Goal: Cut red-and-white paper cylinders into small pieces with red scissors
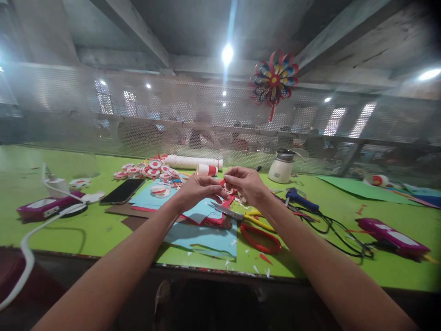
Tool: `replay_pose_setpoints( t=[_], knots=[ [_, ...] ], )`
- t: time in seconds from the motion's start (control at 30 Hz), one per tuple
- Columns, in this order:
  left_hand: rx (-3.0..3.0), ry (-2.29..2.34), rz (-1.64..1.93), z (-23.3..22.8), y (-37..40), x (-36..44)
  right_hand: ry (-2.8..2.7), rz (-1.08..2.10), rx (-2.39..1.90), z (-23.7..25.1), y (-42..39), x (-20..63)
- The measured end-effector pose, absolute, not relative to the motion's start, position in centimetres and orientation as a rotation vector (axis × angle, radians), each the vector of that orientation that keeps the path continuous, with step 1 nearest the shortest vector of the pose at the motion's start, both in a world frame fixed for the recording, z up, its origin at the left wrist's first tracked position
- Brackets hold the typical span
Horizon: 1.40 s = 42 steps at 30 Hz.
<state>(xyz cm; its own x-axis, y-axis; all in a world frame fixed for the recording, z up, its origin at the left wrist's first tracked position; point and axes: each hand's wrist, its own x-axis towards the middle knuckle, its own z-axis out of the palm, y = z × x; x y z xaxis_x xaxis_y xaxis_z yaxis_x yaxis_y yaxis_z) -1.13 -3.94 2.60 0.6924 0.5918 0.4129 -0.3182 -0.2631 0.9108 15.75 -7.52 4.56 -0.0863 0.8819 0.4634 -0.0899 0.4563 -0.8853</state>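
Over the middle of the table, my left hand [201,187] and my right hand [247,183] meet at a small red piece of paper [225,185]. Both are closed in a pinch on it, and the fingers partly hide its shape. Scissors [260,246] with red and yellow handles lie below my right hand, their blades pointing left. Beneath my hands are light blue paper sheets [206,236] on top of red and brown ones. A few white-and-red paper discs [160,191] rest on the stack beside my left wrist.
Many red-and-white discs [153,171] pile up behind, near a white roll [189,162]. A phone [123,191] and purple power strip [51,205] lie left. At right are a blue glue gun [302,199], cables, a cream flask [281,169] and another purple strip [392,236].
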Motion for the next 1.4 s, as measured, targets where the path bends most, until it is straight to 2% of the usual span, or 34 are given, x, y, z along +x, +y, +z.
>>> replay_pose_setpoints(
  t=[0.23, 0.63, 1.4],
  knots=[
    [1.609, 0.212, 0.863, 2.6, -3.9, -1.2, -1.441, 0.944, -0.763, 4.5, -7.6, 15.8],
    [1.368, 0.129, 0.595, 1.5, -2.6, -1.4, -1.485, 0.921, -0.686, 4.4, -7.5, 15.8],
    [1.318, 0.068, 0.618, 0.9, -2.4, -1.3, -1.617, 0.771, -0.711, 5.0, -8.3, 15.0]
  ],
)
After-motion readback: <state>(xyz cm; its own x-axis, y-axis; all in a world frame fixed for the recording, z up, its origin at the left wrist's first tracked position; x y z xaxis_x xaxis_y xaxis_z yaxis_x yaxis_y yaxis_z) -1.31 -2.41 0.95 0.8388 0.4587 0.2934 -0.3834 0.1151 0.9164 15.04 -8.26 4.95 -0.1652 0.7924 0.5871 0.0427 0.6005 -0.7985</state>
